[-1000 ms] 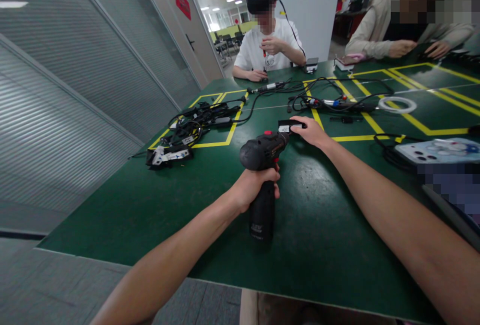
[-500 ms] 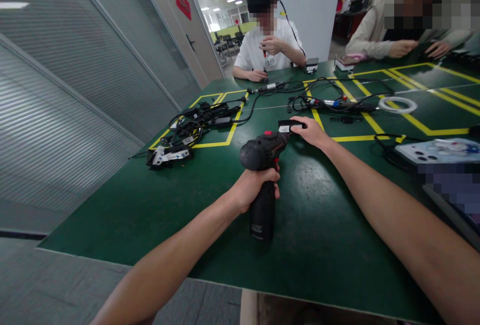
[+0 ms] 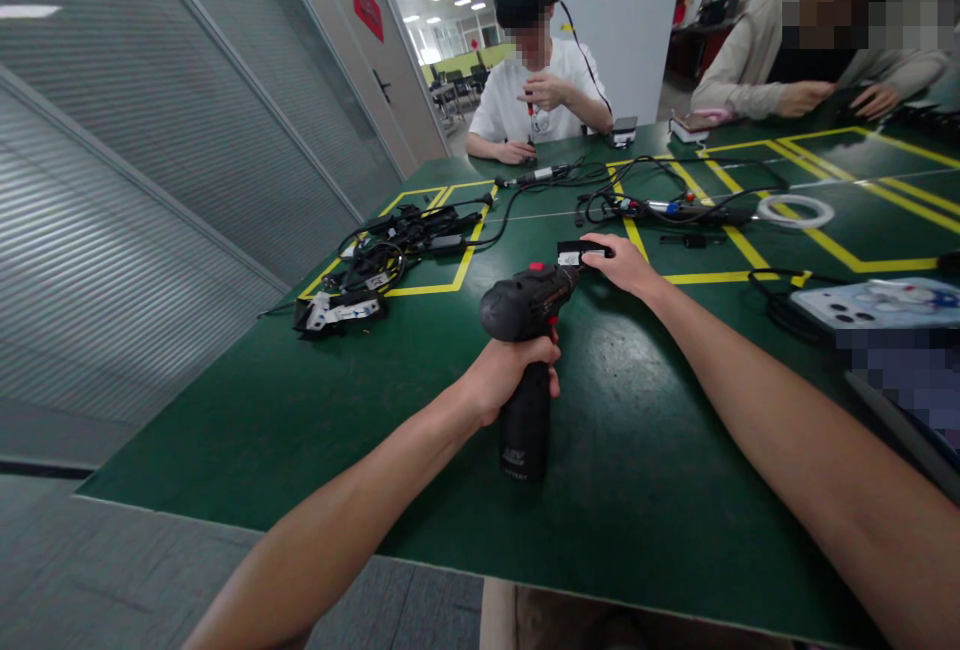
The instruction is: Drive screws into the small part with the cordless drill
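My left hand (image 3: 514, 370) is wrapped round the handle of a black cordless drill (image 3: 525, 430) with a red button on top. The drill's front end points away and to the right, up against a small black block with a white label (image 3: 571, 257). My right hand (image 3: 619, 262) grips that block from its right side, thumb in front and fingers over the top. Whether the drill's bit touches the block is too small to make out.
A heap of black cables and adapters (image 3: 405, 240) lies at left, with a black-and-white bracket (image 3: 341, 312) before it. Further right are corded tools (image 3: 660, 208), a white ring (image 3: 795, 211) and a phone (image 3: 877, 302). Two people sit across the green table (image 3: 300, 430).
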The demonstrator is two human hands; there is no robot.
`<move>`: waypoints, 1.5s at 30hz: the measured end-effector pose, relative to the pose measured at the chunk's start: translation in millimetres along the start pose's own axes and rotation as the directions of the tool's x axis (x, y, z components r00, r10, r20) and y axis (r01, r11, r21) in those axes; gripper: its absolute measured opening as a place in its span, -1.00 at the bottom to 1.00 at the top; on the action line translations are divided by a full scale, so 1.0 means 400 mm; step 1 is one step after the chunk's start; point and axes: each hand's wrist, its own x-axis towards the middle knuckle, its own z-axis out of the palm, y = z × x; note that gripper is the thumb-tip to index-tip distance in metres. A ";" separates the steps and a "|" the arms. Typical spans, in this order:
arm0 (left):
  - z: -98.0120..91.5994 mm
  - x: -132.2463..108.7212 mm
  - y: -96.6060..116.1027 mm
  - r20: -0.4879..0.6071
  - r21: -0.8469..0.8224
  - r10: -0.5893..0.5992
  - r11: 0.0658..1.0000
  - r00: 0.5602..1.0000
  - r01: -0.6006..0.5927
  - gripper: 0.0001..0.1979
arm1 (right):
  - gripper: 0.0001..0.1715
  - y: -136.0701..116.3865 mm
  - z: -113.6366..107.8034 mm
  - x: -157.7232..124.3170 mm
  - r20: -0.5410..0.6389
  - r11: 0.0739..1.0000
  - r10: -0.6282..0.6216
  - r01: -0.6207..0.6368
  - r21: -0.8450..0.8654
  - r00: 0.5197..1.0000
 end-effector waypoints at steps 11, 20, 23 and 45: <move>-0.002 0.004 -0.005 0.003 -0.014 0.009 1.000 1.000 -0.009 -0.84 | -0.49 0.002 0.001 0.002 0.003 1.000 -0.001 0.001 0.012 1.000; -0.002 0.002 -0.005 0.009 -0.015 0.005 1.000 1.000 -0.004 -0.83 | -0.49 0.002 0.003 0.001 -0.003 1.000 -0.005 0.005 0.026 1.000; -0.002 0.002 -0.004 0.007 -0.018 0.000 1.000 1.000 0.001 -0.84 | -0.49 0.004 0.003 0.002 -0.003 0.999 -0.013 0.013 0.032 1.000; 0.002 0.001 0.000 -0.004 -0.004 0.011 1.000 1.000 -0.011 -0.84 | -0.48 -0.005 -0.003 -0.001 0.007 1.000 0.000 0.000 0.013 1.000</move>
